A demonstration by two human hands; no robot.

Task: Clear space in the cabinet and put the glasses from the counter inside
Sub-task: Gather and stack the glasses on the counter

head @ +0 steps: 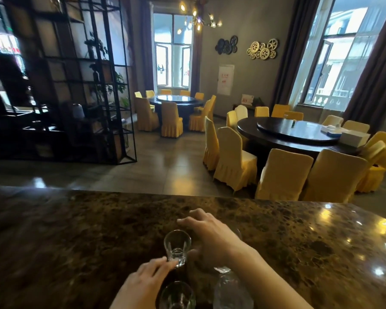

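While both hands [147, 277] flank 1 glass [177, 247], counter [76, 230] lies open.

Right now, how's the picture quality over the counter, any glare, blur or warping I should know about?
Head view: windows blow out white, ceiling-light glare spots dot the marble counter at right, the shelf at left sits in deep shadow, both hands, left hand and right hand, look soft with blur, and wide-angle warping bends the edges.

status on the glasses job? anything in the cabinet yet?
Nothing visibly done: no cabinet in view. In hand: left hand fingertips touch a small glass on the counter; right hand reaches beside it. Left: that glass plus two nearer ones.
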